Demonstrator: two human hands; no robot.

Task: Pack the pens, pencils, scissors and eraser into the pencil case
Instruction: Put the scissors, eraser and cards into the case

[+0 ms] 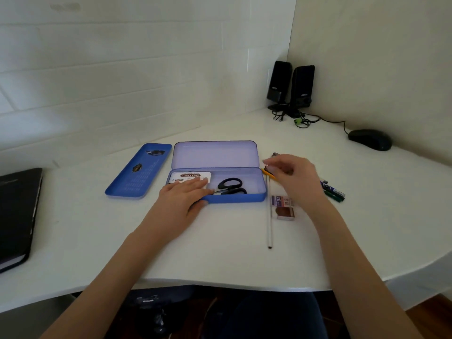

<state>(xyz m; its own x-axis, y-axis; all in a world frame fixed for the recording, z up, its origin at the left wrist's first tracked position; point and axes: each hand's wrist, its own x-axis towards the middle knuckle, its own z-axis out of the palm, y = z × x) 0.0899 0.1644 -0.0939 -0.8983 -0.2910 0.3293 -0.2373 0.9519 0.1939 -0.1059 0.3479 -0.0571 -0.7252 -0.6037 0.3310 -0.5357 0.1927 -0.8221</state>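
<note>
On the white desk (220, 241), near its middle, lies the open blue metal pencil case (234, 198), its pale lilac lid (215, 155) tipped back towards the tiled wall and a separate blue inner tray (138, 171) lying just beside it on the left. Inside the case rest the black-handled scissors (231, 186) and a white sticky-note pad (189, 177), so the scissors look packed already and the step in hand appears to be gathering the writing things. The left hand (184, 195) lies flat on the near left corner of the case, fingers spread and its grip closed on nothing, steadying the case. The right hand (292, 178) hovers just right of the case over a small yellow-and-dark item (267, 172), with fingers curled loosely; whether its grip has closed on anything cannot be told, since the fingertips are blurred. A long white pencil (269, 216) lies on the desk beside the case's right end, the boxed eraser (283, 207) sits just right of it, and the dark blue and green pens (333, 190) lie further right, partly behind the wrist. The next move probably calls for pinching one slim item cleanly and laying it lengthwise in the case beside the scissors.
</note>
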